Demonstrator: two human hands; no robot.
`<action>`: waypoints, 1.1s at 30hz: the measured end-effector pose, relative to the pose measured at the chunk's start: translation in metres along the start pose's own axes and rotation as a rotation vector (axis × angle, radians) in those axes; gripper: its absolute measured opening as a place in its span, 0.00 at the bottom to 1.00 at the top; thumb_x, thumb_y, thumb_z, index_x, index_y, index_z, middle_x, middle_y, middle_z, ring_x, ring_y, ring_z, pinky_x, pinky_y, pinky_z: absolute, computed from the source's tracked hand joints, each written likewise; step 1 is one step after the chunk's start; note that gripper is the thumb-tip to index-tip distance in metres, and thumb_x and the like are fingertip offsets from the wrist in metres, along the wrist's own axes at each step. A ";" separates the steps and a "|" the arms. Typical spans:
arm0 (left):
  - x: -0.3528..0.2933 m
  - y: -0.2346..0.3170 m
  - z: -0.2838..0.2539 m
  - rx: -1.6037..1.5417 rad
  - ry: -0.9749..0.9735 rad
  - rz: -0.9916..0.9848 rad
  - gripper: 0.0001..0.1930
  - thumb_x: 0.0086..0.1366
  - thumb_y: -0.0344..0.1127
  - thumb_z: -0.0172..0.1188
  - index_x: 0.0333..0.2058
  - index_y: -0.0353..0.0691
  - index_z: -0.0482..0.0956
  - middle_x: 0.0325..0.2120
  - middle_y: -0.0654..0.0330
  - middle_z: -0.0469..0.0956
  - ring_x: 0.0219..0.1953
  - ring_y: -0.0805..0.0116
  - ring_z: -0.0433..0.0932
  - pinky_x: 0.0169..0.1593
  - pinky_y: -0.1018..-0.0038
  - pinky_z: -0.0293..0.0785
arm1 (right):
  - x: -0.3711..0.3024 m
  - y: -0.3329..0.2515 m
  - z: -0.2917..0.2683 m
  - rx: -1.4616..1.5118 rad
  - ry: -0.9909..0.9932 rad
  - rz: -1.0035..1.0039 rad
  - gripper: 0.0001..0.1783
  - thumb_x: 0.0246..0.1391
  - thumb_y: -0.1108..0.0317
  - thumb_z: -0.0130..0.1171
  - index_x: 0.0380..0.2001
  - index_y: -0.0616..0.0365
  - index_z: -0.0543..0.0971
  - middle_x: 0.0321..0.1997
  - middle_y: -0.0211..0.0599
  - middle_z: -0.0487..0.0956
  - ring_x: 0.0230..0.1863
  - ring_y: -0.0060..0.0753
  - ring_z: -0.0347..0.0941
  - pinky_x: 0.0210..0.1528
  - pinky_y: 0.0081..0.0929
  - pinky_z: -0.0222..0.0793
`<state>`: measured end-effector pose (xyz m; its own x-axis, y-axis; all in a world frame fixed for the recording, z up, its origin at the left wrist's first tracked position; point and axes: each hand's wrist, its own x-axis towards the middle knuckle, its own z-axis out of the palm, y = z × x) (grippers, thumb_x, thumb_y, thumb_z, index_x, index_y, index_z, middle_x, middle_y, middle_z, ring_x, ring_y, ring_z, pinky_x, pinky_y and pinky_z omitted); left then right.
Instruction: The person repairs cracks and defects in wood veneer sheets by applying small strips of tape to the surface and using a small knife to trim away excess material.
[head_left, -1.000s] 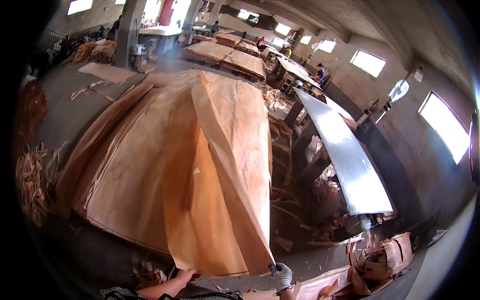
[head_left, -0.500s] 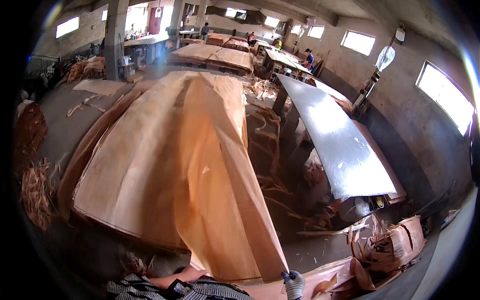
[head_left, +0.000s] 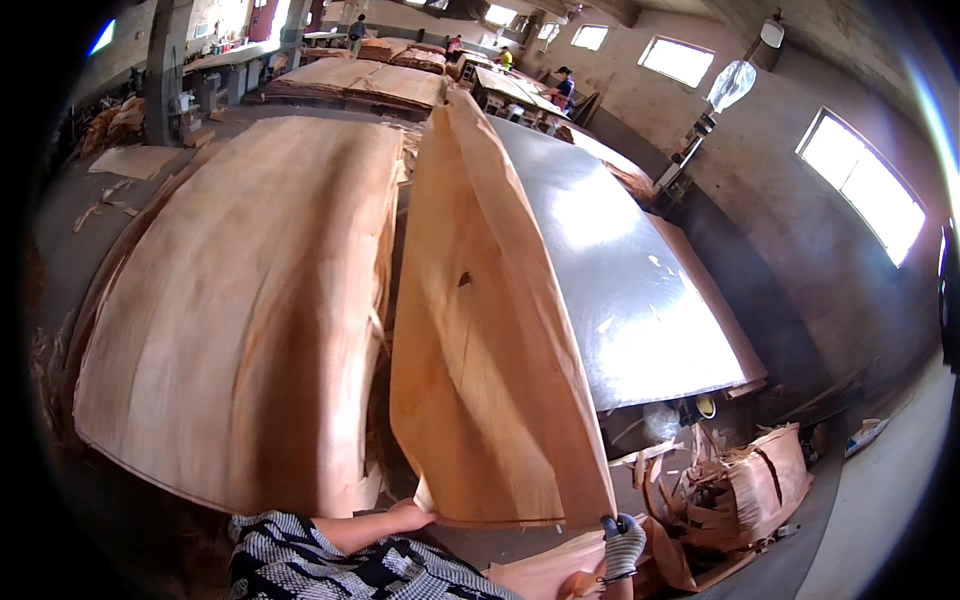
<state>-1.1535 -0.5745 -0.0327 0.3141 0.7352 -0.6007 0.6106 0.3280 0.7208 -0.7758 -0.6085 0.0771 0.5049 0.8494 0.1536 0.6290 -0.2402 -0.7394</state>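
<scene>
A long, thin sheet of wood veneer (head_left: 480, 380) hangs between my two hands, spanning the gap between a veneer stack and a metal-topped table. It bows along its length and has a small dark hole near the middle. My bare left hand (head_left: 410, 516) pinches the near left corner. At the near right corner my right hand (head_left: 622, 545), in a striped glove with dark fingertips, is closed on the edge. To the left lies the wide stack of veneer sheets (head_left: 230, 300). The shiny metal tabletop (head_left: 640, 300) is partly behind the sheet's right edge.
Torn veneer scraps (head_left: 750, 485) are heaped on the floor at the near right. More veneer stacks (head_left: 360, 78) stand farther back. A concrete pillar (head_left: 168, 75) rises at the far left. A few people, one in dark clothes (head_left: 565, 88), are at distant tables.
Both hands have carried the veneer sheet rightward, off the stack and over the gap towards the metal tabletop. The view has also shifted to the right.
</scene>
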 end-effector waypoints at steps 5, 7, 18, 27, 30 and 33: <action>0.075 0.098 0.009 0.018 0.037 0.090 0.25 0.52 0.52 0.53 0.46 0.45 0.72 0.40 0.51 0.75 0.45 0.56 0.72 0.46 0.68 0.67 | 0.104 0.020 -0.049 -0.128 0.090 -0.110 0.11 0.38 0.66 0.65 0.23 0.62 0.76 0.13 0.30 0.70 0.16 0.19 0.61 0.22 0.22 0.61; 0.110 0.127 0.022 -0.036 0.067 0.092 0.25 0.52 0.52 0.54 0.45 0.44 0.72 0.40 0.52 0.75 0.45 0.57 0.72 0.46 0.68 0.67 | 0.143 0.022 -0.068 -0.198 0.128 -0.099 0.12 0.38 0.66 0.65 0.25 0.61 0.77 0.14 0.33 0.72 0.17 0.20 0.64 0.24 0.21 0.63; 0.267 0.261 0.109 -0.666 0.389 0.429 0.21 0.54 0.36 0.59 0.44 0.30 0.69 0.40 0.54 0.73 0.43 0.63 0.71 0.49 0.71 0.66 | 0.377 0.117 -0.110 0.027 -0.086 -0.039 0.10 0.40 0.67 0.63 0.22 0.63 0.77 0.13 0.28 0.72 0.13 0.18 0.62 0.19 0.21 0.60; 0.304 0.323 0.127 -0.885 0.368 0.105 0.13 0.60 0.33 0.51 0.44 0.38 0.68 0.33 0.60 0.75 0.30 0.72 0.77 0.30 0.77 0.72 | 0.512 0.184 -0.077 0.507 -0.334 0.316 0.08 0.41 0.67 0.64 0.20 0.57 0.76 0.11 0.27 0.69 0.08 0.18 0.60 0.10 0.17 0.52; 0.326 0.324 0.142 -0.930 0.367 -0.023 0.13 0.60 0.33 0.51 0.44 0.38 0.68 0.33 0.60 0.76 0.29 0.72 0.77 0.30 0.77 0.72 | 0.533 0.213 -0.072 0.421 -0.403 0.294 0.09 0.44 0.65 0.63 0.21 0.59 0.76 0.10 0.25 0.67 0.09 0.18 0.59 0.11 0.17 0.52; 0.333 0.331 0.163 -0.939 0.327 -0.133 0.12 0.61 0.34 0.50 0.44 0.39 0.68 0.32 0.60 0.77 0.28 0.71 0.77 0.29 0.77 0.72 | 0.541 0.239 -0.085 -0.188 -0.288 -0.190 0.12 0.46 0.61 0.60 0.21 0.60 0.76 0.12 0.26 0.70 0.11 0.19 0.62 0.13 0.18 0.56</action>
<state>-0.7286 -0.3172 -0.0506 -0.0168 0.7391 -0.6734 -0.2390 0.6510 0.7205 -0.3020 -0.2465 0.0396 0.1995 0.9777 0.0664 0.8061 -0.1252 -0.5784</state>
